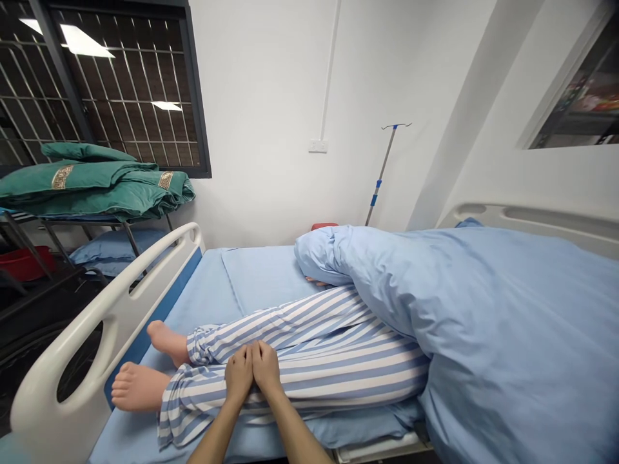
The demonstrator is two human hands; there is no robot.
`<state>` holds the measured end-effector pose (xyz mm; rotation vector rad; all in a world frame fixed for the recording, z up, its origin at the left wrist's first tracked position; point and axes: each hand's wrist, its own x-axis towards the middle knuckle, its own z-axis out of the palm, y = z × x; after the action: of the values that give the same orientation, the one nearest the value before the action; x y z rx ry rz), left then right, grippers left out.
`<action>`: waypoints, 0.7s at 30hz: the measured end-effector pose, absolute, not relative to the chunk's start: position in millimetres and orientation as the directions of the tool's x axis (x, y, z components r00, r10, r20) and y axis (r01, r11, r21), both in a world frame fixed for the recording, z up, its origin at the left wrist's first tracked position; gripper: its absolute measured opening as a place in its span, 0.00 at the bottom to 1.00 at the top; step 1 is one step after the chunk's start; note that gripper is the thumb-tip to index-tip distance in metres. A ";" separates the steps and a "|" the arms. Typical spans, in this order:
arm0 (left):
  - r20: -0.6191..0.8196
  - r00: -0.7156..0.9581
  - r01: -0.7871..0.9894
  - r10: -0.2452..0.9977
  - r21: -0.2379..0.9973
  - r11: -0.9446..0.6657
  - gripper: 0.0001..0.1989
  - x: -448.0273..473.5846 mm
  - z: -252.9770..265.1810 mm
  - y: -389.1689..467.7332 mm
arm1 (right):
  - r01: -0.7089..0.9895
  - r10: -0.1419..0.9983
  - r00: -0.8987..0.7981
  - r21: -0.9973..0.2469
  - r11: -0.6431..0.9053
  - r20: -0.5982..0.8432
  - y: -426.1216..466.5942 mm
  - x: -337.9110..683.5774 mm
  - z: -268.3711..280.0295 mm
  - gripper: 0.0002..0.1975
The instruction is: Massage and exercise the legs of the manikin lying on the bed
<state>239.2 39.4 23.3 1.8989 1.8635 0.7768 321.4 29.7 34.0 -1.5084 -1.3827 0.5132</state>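
Striped trousers (338, 370): on bed (264, 274), upper end under quilt (507, 335). Risk, as judged: cloth bunching or slipping, should left hand (239, 372) and right hand (265, 368) pull unevenly. Pose: side by side, backs up, fingers curled down on the near leg; whether gripping cloth, cannot tell.

Left hand (239, 374) against right hand (265, 367)
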 end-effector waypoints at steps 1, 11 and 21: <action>0.120 -0.022 0.768 0.992 0.637 -0.060 0.16 239.5 24.1 39.2 | 0.478 0.917 0.267 -0.867 0.143 0.298 29.9 321.4 33.7 0.19; 0.134 -0.212 0.337 0.968 0.940 -0.057 0.19 268.3 57.2 46.1 | 0.279 0.906 0.318 -0.941 0.192 0.279 33.4 328.0 34.5 0.20; 0.208 -0.087 0.563 0.974 0.817 -0.124 0.18 266.0 26.4 41.6 | 0.357 0.911 0.358 -0.932 0.071 0.207 32.9 330.6 17.8 0.12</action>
<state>266.0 41.6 26.4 1.7082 1.6668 1.1166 330.6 32.9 17.8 -1.5022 -1.2007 0.6220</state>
